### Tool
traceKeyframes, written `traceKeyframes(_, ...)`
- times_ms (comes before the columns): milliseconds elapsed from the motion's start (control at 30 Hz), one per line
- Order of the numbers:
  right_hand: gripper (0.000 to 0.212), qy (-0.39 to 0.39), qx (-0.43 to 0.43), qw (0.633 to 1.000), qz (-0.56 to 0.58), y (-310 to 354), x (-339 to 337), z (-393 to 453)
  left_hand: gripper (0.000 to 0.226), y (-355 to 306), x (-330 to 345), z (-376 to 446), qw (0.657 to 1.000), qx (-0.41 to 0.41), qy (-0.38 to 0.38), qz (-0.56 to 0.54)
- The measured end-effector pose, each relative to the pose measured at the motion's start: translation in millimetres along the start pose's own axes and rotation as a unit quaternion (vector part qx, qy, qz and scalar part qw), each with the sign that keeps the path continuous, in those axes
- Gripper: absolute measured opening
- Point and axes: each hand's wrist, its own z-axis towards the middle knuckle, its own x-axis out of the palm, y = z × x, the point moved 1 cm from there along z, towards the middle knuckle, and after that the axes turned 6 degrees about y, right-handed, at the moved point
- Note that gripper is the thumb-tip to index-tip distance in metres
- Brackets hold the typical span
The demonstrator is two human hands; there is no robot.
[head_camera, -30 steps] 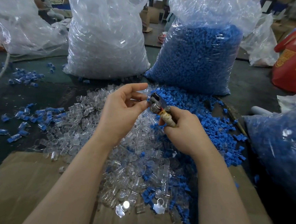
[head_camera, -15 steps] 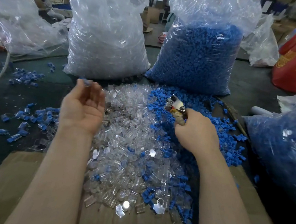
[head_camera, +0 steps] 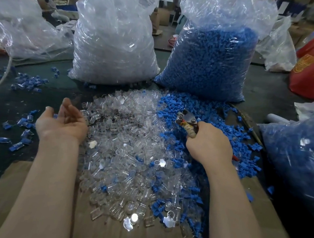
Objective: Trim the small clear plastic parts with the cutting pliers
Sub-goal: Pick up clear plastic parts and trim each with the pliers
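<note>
My right hand point(head_camera: 209, 141) is gripping the cutting pliers point(head_camera: 187, 123), fingers curled round the handles, head pointing up-left above the blue parts point(head_camera: 207, 112). My left hand point(head_camera: 63, 120) is lying palm-up, fingers relaxed, holding nothing, at the left edge of the clear plastic parts point(head_camera: 127, 139) heaped on the surface point(head_camera: 267, 91) between both hands.

Landmark: heap of loose parts point(head_camera: 130, 145) on the table point(head_camera: 261, 95).
Behind, left: bag of clear parts point(head_camera: 114, 36).
Behind, right: second full bag point(head_camera: 213, 57).
Left edge: left hand point(head_camera: 62, 122).
Right side: right hand point(head_camera: 210, 144) holding cutting pliers point(head_camera: 186, 120).
Under near end: cardboard point(head_camera: 101, 233).
</note>
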Motion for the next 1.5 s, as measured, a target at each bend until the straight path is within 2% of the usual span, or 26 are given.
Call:
traceKeyframes(33,0.009,-0.002,-0.005,1.0,0.005,0,0,0,0.025,1,3,-3,1.0,0.002,-0.008,0.028)
traceKeyframes(100,0.014,-0.006,-0.022,1.0,0.016,2,2,0,0.021,7,13,-13,0.987,0.01,0.016,0.158)
traceKeyframes(167,0.02,-0.009,-0.038,0.999,0.011,5,3,-1,0.014,16,21,-20,0.943,0.022,0.067,0.325)
traceKeyframes(233,0.023,-0.012,-0.037,0.999,-0.006,8,5,-1,0.007,25,23,-26,0.853,0.051,0.117,0.506)
traceKeyframes(300,0.021,-0.007,-0.029,0.999,-0.024,10,6,-1,0.003,36,24,-33,0.733,0.08,0.159,0.657)
traceKeyframes(400,0.016,0.009,-0.016,0.999,-0.034,9,6,-1,0.006,55,20,-37,0.556,0.095,0.211,0.798)
traceKeyframes(467,0.02,0.021,-0.011,0.999,-0.042,7,5,-1,0.018,65,18,-37,0.443,0.099,0.215,0.865)
traceKeyframes(500,0.023,0.025,-0.01,0.999,-0.047,7,4,0,0.024,68,18,-37,0.402,0.106,0.215,0.884)
traceKeyframes(533,0.024,0.029,-0.01,0.998,-0.05,6,4,-1,0.025,71,19,-37,0.384,0.112,0.216,0.891)
traceKeyframes(633,0.018,0.031,-0.012,0.998,-0.049,5,3,-1,0.007,72,20,-40,0.387,0.125,0.219,0.887)
traceKeyframes(767,0.027,0.028,-0.01,0.998,-0.049,6,3,-2,0.005,69,21,-39,0.429,0.11,0.205,0.873)
traceKeyframes(933,0.027,0.027,0.009,0.999,-0.042,7,4,-1,0.001,71,20,-38,0.406,0.127,0.21,0.881)
traceKeyframes(1000,0.027,0.022,0.012,0.999,-0.04,6,4,-1,0.004,73,19,-38,0.412,0.14,0.205,0.877)
traceKeyframes(1100,0.028,0.001,0.016,0.999,-0.028,4,6,0,0.01,72,22,-40,0.464,0.159,0.201,0.848)
traceKeyframes(1233,0.027,-0.05,0.018,0.998,-0.018,3,3,3,0.008,73,26,-43,0.585,0.13,0.222,0.769)
traceKeyframes(1300,0.026,-0.083,0.019,0.996,-0.003,4,1,4,0.009,73,27,-45,0.632,0.103,0.238,0.731)
traceKeyframes(1367,0.024,-0.1,0.023,0.995,0.016,4,0,3,0.011,75,27,-47,0.656,0.084,0.247,0.708)
traceKeyframes(1500,0.017,-0.09,0.012,0.993,0.07,3,-1,3,0.011,79,28,-50,0.673,0.059,0.26,0.69)
